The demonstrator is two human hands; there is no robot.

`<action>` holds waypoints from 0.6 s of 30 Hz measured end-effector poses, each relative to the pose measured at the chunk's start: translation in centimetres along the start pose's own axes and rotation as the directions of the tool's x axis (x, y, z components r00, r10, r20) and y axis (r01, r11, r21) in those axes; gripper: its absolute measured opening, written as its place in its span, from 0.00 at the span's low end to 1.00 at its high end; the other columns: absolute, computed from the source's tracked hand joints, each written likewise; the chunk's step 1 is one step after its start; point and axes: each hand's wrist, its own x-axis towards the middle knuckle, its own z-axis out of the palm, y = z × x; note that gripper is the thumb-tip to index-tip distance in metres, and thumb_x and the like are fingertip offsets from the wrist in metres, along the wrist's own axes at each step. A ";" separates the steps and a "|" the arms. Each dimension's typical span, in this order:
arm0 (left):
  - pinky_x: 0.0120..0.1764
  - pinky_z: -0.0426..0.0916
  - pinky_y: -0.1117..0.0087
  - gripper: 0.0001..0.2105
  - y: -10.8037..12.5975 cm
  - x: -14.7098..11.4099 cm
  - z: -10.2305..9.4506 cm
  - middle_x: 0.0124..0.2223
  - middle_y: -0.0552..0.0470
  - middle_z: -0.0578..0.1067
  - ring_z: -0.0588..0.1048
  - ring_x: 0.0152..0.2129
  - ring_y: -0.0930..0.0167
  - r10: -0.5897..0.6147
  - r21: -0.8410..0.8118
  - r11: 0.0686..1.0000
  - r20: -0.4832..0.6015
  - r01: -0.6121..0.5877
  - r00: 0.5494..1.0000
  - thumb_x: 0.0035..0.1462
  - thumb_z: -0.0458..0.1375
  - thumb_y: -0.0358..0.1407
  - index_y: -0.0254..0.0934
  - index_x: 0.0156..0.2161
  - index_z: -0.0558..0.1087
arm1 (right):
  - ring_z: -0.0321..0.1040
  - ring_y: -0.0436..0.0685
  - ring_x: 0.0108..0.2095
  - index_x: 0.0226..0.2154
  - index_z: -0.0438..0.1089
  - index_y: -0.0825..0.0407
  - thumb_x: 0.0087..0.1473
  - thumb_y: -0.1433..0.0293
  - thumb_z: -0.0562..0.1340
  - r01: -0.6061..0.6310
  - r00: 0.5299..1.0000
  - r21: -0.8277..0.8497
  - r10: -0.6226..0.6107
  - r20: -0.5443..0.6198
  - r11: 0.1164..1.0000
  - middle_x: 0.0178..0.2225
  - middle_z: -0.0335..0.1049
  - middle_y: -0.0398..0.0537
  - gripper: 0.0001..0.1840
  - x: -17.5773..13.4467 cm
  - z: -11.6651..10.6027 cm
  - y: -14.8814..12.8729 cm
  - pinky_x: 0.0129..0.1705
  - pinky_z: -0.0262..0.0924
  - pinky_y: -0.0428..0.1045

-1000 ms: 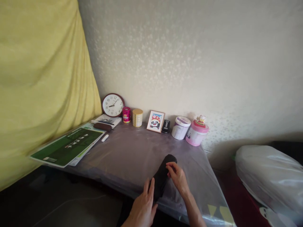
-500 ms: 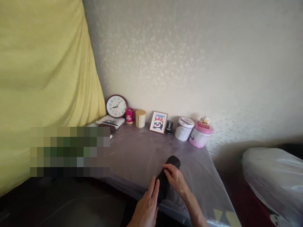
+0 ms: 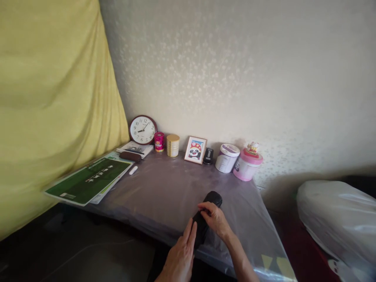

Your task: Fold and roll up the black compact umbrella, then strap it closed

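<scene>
Black bundle [image 3: 202, 232] lies on the front part of the counter [image 3: 158, 192], between the person's two hands, its near end close to the front edge and partly hidden by the left hand [image 3: 180, 254]. That hand rests along the bundle's left side, fingers straight and held together; whether it grips I cannot tell. The right hand [image 3: 216, 219] comes over from the right, thumb and fingers bent in so that their tips nearly meet on top of the bundle, short of the far end. They look pinched, but I cannot tell if any material is caught between them.

The bundle's long axis runs obliquely, from the near end up and to the right, so its rounded far end points away from the person, roughly toward the white tub [image 3: 227, 158] and pink tub [image 3: 247, 164] by the wall.

Compared with a second ago, the right fingertips have shifted left across the bundle and the left fingers, then spread, have closed up; the bundle itself lies in much the same place
</scene>
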 end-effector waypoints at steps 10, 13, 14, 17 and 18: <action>0.53 0.59 0.71 0.38 0.0 0.0 0.1 0.65 0.49 0.39 0.59 0.57 0.69 -0.009 0.025 1.000 -0.004 0.009 1.000 0.45 0.39 0.17 0.38 0.62 0.36 | 0.67 0.54 0.31 0.31 0.74 0.50 0.45 0.64 0.60 -0.178 0.974 0.423 0.221 -0.055 0.888 0.27 0.72 0.45 0.11 -1.8 -2.3 -1.3 0.36 0.61 0.48; 0.53 0.59 0.72 0.37 0.1 -0.1 -0.2 0.65 0.48 0.40 0.60 0.56 0.70 -0.025 0.040 0.999 -0.002 0.025 1.000 0.46 0.38 0.17 0.36 0.62 0.36 | 0.66 0.54 0.29 0.32 0.74 0.51 0.44 0.62 0.61 -0.246 0.940 0.470 0.328 -0.099 0.847 0.26 0.71 0.44 0.13 -3.7 -3.7 -0.3 0.34 0.61 0.48; 0.53 0.59 0.72 0.37 0.2 -0.1 -0.3 0.65 0.47 0.39 0.60 0.56 0.70 -0.025 0.042 0.999 0.005 0.025 1.000 0.46 0.39 0.17 0.35 0.62 0.36 | 0.65 0.53 0.28 0.33 0.74 0.51 0.44 0.62 0.61 -0.260 0.930 0.473 0.351 -0.113 0.842 0.26 0.70 0.44 0.14 -4.3 -4.1 0.1 0.33 0.61 0.48; 0.53 0.60 0.72 0.37 0.4 -0.1 -0.5 0.65 0.46 0.39 0.61 0.55 0.69 -0.028 0.061 0.998 0.019 0.026 0.999 0.46 0.40 0.17 0.34 0.62 0.36 | 0.65 0.54 0.30 0.35 0.73 0.50 0.45 0.62 0.60 -0.251 0.925 0.436 0.347 -0.155 0.864 0.29 0.71 0.45 0.14 -5.0 -4.5 0.8 0.34 0.61 0.48; 0.53 0.60 0.72 0.37 0.4 -0.1 -0.4 0.65 0.46 0.39 0.61 0.55 0.69 -0.033 0.072 0.997 0.016 0.032 0.999 0.46 0.39 0.17 0.34 0.62 0.36 | 0.65 0.54 0.32 0.36 0.73 0.50 0.46 0.63 0.59 -0.233 0.933 0.405 0.320 -0.163 0.884 0.31 0.71 0.46 0.14 -4.9 -4.3 0.8 0.35 0.61 0.48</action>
